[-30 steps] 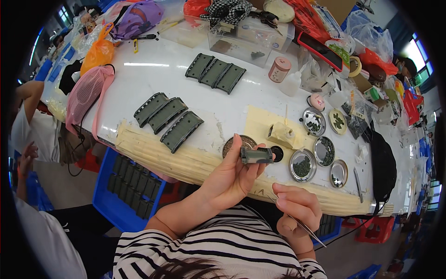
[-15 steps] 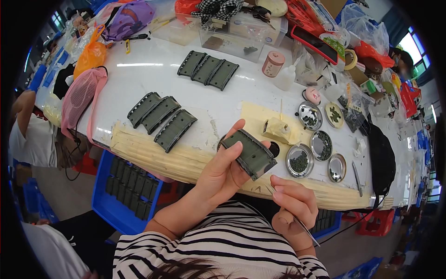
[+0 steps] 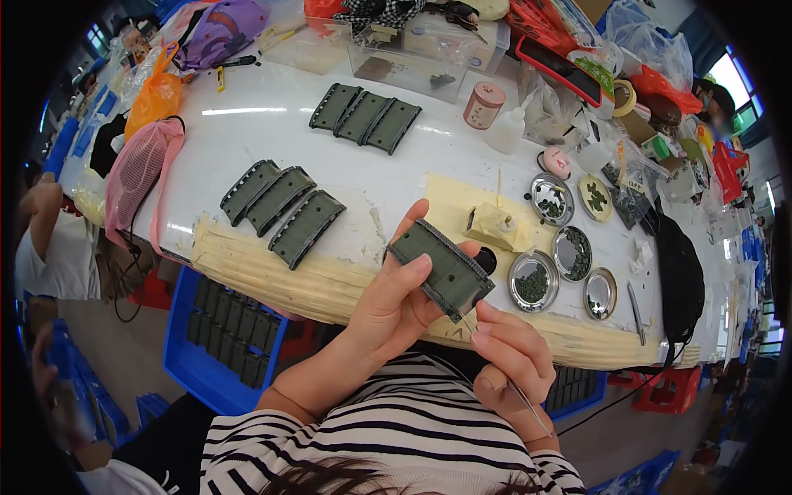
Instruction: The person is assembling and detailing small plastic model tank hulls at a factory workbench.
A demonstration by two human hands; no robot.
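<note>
My left hand (image 3: 402, 301) holds a dark green ribbed rectangular part (image 3: 441, 270) above the near table edge, flat face toward me, thumb across its left side. My right hand (image 3: 510, 356) sits just below and right of it, pinching thin metal tweezers (image 3: 505, 375) whose tip touches the part's lower corner. Three matching green parts (image 3: 282, 209) lie on the white table (image 3: 264, 132) to the left, and another three (image 3: 364, 117) lie farther back.
Several small round metal dishes (image 3: 535, 282) of tiny dark pieces stand right of the hands, beside a cream block (image 3: 492, 223). A blue crate (image 3: 224, 340) of more green parts sits under the table. Bags, boxes and a pink jar (image 3: 483, 105) crowd the far side. Another person (image 3: 45, 247) sits at left.
My left hand turned the green part from edge-on to flat face and lifted it closer. My right hand rose and brought the tweezers' tip up to the part's lower corner.
</note>
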